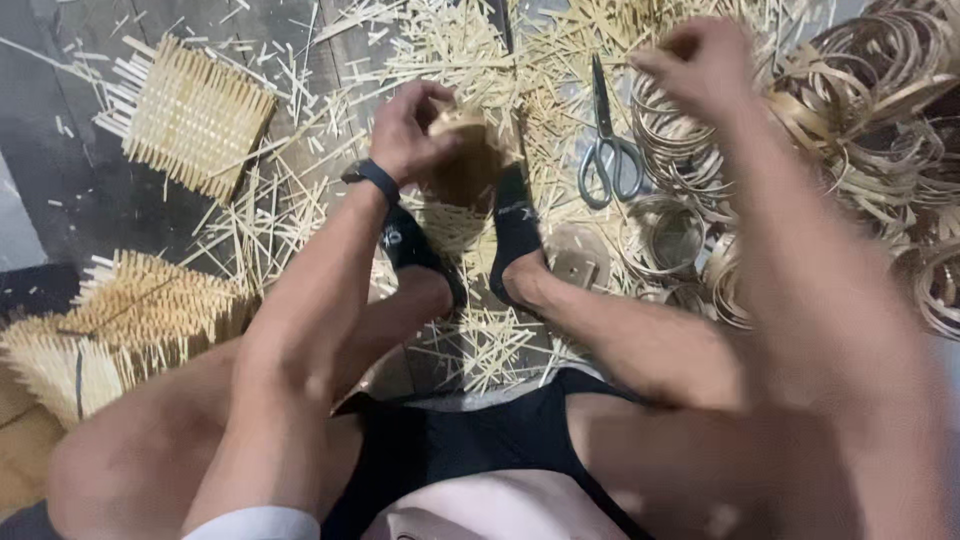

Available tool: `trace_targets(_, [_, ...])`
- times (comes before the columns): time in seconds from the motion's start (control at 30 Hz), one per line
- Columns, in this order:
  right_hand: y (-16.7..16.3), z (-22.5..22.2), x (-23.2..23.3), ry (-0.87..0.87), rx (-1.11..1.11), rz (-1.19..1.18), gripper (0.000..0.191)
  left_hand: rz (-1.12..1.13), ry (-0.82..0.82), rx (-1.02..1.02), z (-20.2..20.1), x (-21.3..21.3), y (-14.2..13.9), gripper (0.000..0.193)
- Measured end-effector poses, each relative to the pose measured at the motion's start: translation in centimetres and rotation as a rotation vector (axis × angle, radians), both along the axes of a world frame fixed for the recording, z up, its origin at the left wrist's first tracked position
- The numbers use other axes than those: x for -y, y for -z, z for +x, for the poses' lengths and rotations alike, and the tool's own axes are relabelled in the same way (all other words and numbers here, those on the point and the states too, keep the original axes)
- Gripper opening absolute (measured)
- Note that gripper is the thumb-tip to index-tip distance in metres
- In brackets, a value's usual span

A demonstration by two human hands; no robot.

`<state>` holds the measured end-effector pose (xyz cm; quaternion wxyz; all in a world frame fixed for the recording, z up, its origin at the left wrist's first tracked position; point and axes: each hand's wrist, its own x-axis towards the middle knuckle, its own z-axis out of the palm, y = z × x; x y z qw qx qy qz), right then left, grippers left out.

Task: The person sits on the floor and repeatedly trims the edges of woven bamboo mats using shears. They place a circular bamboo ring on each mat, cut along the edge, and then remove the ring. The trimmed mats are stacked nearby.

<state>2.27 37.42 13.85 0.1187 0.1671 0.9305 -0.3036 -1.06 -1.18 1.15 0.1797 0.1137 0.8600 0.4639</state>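
I sit on the floor with my feet in black socks (515,225) pressed on either side of a small round woven bamboo basket (465,165). My left hand (412,128), with a dark band on its wrist, grips the basket's top rim. Raised higher at the upper right, my right hand (705,65) is blurred, its fingers closed as if pinching something thin; what it holds I cannot make out. Grey scissors (608,160) lie on the floor between the two hands.
Thin bamboo sticks (280,200) litter the dark floor. Coiled bamboo strip rings (880,90) pile up at the right. A flat woven panel (200,115) lies at upper left, and bundles of cut sticks (120,320) at left.
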Motion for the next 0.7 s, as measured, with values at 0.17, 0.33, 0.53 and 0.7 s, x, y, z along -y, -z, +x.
trace_targets(0.17, [-2.0,2.1,-5.2,-0.268,0.345,0.382,0.036,-0.4,0.343,-0.633,6.3,0.3,0.9,0.036])
trace_targets(0.33, [11.2,7.5,-0.4,-0.152,0.586,0.052,0.047,-0.374,0.14,-0.225,11.0,2.3,2.1,0.037])
trace_targets(0.53, [20.7,10.5,2.0,-0.003,-0.014,0.207,0.066,-0.253,-0.391,-0.158,8.8,-3.1,3.9,0.12])
trace_targets(0.7, [21.5,9.4,1.5,0.112,0.283,0.048,0.068,-0.224,-0.417,-0.274,7.7,-4.7,3.1,0.105])
